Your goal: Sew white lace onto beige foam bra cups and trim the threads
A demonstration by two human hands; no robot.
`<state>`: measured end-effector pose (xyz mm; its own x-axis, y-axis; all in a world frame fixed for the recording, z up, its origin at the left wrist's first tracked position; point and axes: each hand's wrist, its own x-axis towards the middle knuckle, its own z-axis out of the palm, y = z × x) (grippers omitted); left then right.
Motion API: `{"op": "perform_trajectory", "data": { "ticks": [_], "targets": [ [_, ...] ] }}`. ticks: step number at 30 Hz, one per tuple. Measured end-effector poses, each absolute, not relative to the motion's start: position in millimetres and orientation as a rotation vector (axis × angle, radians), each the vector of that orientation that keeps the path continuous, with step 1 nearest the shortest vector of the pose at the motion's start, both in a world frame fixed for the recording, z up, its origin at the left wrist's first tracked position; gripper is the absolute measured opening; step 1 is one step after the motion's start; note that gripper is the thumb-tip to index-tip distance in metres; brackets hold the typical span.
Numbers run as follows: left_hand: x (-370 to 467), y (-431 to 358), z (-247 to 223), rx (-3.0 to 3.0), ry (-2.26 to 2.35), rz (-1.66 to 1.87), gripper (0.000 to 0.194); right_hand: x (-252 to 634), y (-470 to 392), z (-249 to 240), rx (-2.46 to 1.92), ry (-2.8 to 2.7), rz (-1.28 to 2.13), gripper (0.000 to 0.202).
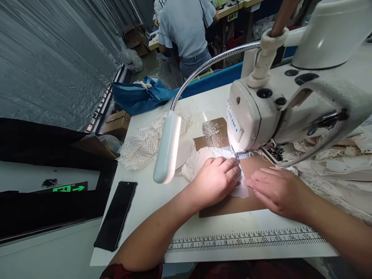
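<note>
Forearms (158,228) frame white openwork lace (217,152), left hand (216,180) flat upon it, right hand (276,188) bunched alongside.

One camera, worn on the head, looks forward and down over the worktop (154,228), near enough that the left hand (216,181) and right hand (276,190) lie just below and right of the view's centre. The ruler (247,242) runs along the bottom, nearest the wearer. The machine (247,112) stands close at upper right, seen from above, with the lamp (167,151) left of it. Past the worktop's far edge, the view reaches a person (186,31) farther off, from behind, and takes in the curtain (58,50) at upper left.
</note>
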<state>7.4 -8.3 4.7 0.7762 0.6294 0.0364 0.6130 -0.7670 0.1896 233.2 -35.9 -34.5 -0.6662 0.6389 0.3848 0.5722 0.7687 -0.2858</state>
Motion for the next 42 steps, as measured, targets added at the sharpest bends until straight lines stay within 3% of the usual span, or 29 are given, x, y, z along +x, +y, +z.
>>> {"op": "perform_trajectory", "data": {
  "ticks": [12,30,37,42],
  "targets": [
    [10.2,-11.8,1.1,2.839,1.053,0.1,0.041,231.3,-37.6,-31.9,-0.954,-2.466,0.144,0.027],
    [-0.5,9.4,-13.7,2.95,1.169,0.204,0.037,212.9,-26.4,-31.4,-1.284,-2.464,-0.415,0.037],
    [-3.3,15.0,-17.0,2.868,1.212,0.313,0.035,213.2,-24.7,-24.6,-1.274,-2.439,-0.443,0.035],
    [-6.1,12.6,-11.7,2.725,1.219,0.361,0.058,216.1,-26.8,-31.5,-1.299,-2.452,-0.307,0.041]
  ]
}}
